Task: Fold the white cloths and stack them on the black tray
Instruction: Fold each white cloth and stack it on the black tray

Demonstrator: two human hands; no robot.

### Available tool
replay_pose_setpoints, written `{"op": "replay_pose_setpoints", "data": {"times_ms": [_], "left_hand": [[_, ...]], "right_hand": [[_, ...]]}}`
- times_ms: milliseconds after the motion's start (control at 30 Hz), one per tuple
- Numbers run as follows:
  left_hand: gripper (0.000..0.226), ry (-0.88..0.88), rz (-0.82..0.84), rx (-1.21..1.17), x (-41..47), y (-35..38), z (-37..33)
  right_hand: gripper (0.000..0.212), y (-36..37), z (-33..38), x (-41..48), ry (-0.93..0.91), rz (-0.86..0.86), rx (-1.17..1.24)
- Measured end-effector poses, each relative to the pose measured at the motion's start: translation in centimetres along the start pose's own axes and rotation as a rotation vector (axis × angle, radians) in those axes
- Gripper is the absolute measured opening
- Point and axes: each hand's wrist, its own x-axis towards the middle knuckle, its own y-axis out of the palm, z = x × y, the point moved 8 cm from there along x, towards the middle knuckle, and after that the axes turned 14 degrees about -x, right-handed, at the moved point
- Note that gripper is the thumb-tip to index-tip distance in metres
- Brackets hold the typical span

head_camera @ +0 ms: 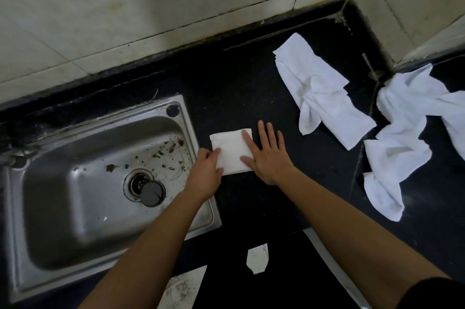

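Observation:
A small folded white cloth (231, 149) lies on the black counter (236, 89) just right of the sink. My left hand (207, 170) grips its left edge with curled fingers. My right hand (268, 155) lies flat with straight fingers, pressing on the cloth's right side. An unfolded, rumpled white cloth (319, 89) sprawls farther back to the right. Another crumpled white cloth (405, 137) lies at the far right. No black tray is distinguishable from the dark counter.
A steel sink (57, 182) with a drain and a dark stopper (151, 195) fills the left side, specked with debris. Stained tiled walls (151, 6) close off the back and the right corner. The counter's front edge runs below my arms.

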Motion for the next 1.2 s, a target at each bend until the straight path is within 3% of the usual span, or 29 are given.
{"op": "replay_pose_setpoints", "data": {"times_ms": [100, 200, 300, 433, 533, 633, 867, 933, 1033, 1200], "left_hand": [[0.064, -0.049, -0.05, -0.131, 0.0, -0.4, 0.2], [0.061, -0.116, -0.156, -0.29, 0.4, -1.1, 0.4], [0.056, -0.267, -0.231, -0.364, 0.7, -1.6, 1.2], [0.049, -0.347, -0.221, -0.426, 0.6, -1.7, 1.8], [0.046, -0.37, -0.194, -0.476, 0.6, -1.5, 2.2], [0.044, -0.402, -0.186, -0.55, 0.7, -1.3, 2.5], [0.039, -0.452, -0.169, -0.618, 0.7, -1.4, 1.9], [0.035, -0.542, -0.171, -0.798, 0.2, -1.5, 1.0], [0.053, -0.674, -0.124, -1.223, -0.3, -1.6, -0.5], [0.075, -0.572, 0.043, -1.578, -0.8, -3.2, -3.6]], "right_hand": [[0.072, -1.9, 0.1, -0.7, 0.019, -0.129, 0.109], [0.061, -3.1, -1.5, -1.4, 0.227, -0.213, 0.489], [0.057, -1.4, -2.0, -1.3, 0.45, 0.012, 0.967], [0.043, -1.2, -1.8, -0.5, 0.518, 0.126, 1.143], [0.013, -1.0, -1.8, -0.1, 0.549, 0.2, 1.336], [0.015, -1.3, -2.5, -0.4, 0.565, 0.271, 1.551], [0.027, -4.4, -4.8, -1.7, 0.528, 0.18, 1.656], [0.031, -6.0, -4.6, -1.9, 0.483, 0.163, 1.661], [0.03, -8.8, -3.7, -2.2, 0.398, 0.168, 1.724], [0.031, -10.8, -2.6, -3.5, 0.247, 0.18, 1.794]]}}
